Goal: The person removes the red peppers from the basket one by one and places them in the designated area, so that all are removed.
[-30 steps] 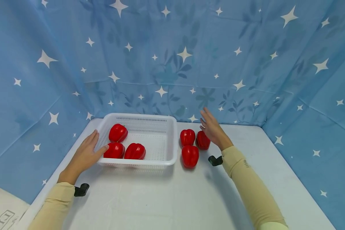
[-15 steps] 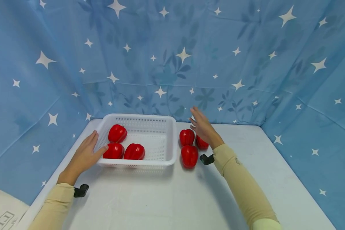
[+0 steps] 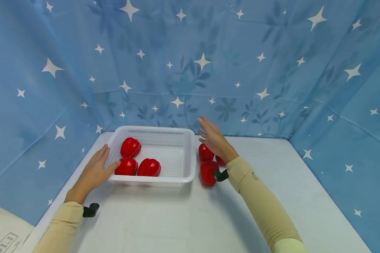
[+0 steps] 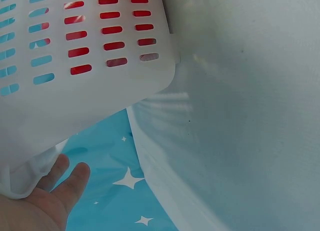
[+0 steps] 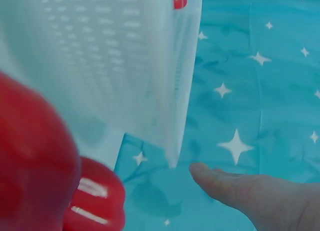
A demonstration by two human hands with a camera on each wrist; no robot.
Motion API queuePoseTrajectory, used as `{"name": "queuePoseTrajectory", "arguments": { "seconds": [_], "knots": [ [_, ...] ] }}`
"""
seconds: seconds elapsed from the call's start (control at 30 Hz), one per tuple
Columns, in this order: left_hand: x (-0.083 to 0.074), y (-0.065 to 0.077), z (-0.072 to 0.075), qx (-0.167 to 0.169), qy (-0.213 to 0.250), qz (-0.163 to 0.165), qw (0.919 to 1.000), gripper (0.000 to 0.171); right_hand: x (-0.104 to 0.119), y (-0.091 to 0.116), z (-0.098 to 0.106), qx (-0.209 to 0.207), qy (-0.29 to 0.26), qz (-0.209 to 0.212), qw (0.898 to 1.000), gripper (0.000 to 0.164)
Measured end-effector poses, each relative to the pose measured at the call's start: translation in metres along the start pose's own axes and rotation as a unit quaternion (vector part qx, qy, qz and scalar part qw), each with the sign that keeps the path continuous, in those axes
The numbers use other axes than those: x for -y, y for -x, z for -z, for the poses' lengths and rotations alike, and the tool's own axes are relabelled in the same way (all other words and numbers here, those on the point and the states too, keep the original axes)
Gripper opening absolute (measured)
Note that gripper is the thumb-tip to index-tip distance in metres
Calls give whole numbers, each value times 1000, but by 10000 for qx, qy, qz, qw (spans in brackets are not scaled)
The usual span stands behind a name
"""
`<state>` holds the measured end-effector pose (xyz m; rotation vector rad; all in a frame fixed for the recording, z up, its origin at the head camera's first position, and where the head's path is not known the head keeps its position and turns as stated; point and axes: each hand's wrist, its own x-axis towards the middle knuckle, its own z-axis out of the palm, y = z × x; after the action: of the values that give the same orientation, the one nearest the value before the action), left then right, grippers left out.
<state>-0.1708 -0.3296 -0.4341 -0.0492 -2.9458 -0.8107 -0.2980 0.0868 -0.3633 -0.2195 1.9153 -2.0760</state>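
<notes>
My left hand (image 3: 93,170) rests at the left end of a white plastic basket (image 3: 158,179), fingers straight and thumb toward its front corner. In the left wrist view, two of its fingers (image 4: 72,186) extend beside the basket. Inside the basket lie three red bell peppers, one at the back (image 3: 131,147) and two along the front (image 3: 149,167). Right of it, three more red bell peppers sit together, the nearest (image 3: 208,172) partly covered by the wrist camera. Over the back ones hovers my right hand (image 3: 213,137), fingers extended, holding nothing, its fingertips near the basket's right back corner.
A white table (image 3: 164,218) carries everything. Blue curtains (image 3: 177,70) with white stars stand close behind it and along both sides. A small black wrist camera (image 3: 221,175) projects from the right sleeve, another (image 3: 91,210) from the left.
My right hand has moved left over the loose peppers toward the basket's right edge, covering more of them. The left hand, basket and peppers have stayed in place.
</notes>
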Motion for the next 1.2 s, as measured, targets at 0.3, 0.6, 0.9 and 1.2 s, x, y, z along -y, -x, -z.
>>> {"name": "queuePoseTrajectory", "arguments": {
  "seconds": [0.3,0.6,0.9,1.2],
  "knots": [
    [1,2,0,-40,-53,-63,10000,93,5,4,-28,509,83,-18,9987,78],
    [0,3,1,-16,-35,-11,10000,93,9,4,-57,600,95,-148,9980,75],
    [2,2,0,-29,-6,-24,10000,94,5,4,-80,805,352,-208,9959,77],
    [0,1,-1,-17,-5,-18,10000,94,-4,8,-101,840,583,-271,9944,75]
  ]
}}
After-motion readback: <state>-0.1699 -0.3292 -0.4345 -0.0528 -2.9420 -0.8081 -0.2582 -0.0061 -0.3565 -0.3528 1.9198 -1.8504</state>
